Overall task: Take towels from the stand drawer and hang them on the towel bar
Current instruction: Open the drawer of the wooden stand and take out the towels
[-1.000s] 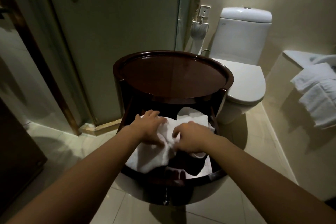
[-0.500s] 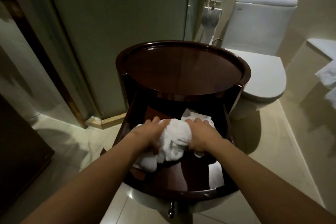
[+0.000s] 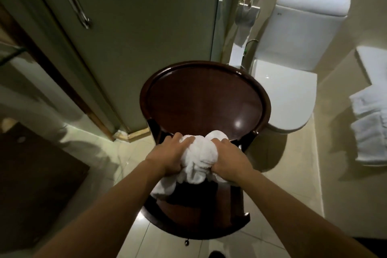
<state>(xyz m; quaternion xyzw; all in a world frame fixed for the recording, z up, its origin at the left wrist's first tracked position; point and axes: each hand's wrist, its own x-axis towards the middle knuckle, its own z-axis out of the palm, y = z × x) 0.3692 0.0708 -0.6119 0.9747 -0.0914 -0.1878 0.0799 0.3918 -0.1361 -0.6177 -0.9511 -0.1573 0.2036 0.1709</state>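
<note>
I see a glossy, round, dark-wood stand (image 3: pixel 204 98), its drawer (image 3: pixel 199 222) pulled open toward me, beside a smooth white toilet (image 3: pixel 293 81). Folded towels (image 3: pixel 370 130) hang right. My left hand (image 3: pixel 167 156) and right hand (image 3: pixel 230 160) clutch a bunched, fluffy white towel (image 3: pixel 199 157) above the drawer, fingers curled into it.

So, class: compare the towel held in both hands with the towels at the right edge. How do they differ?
The held towel is bunched into a ball; the towels at the right hang flat and folded. The left hand and right hand grip the held towel above the open drawer; nothing touches the folded ones. All are white.
</note>
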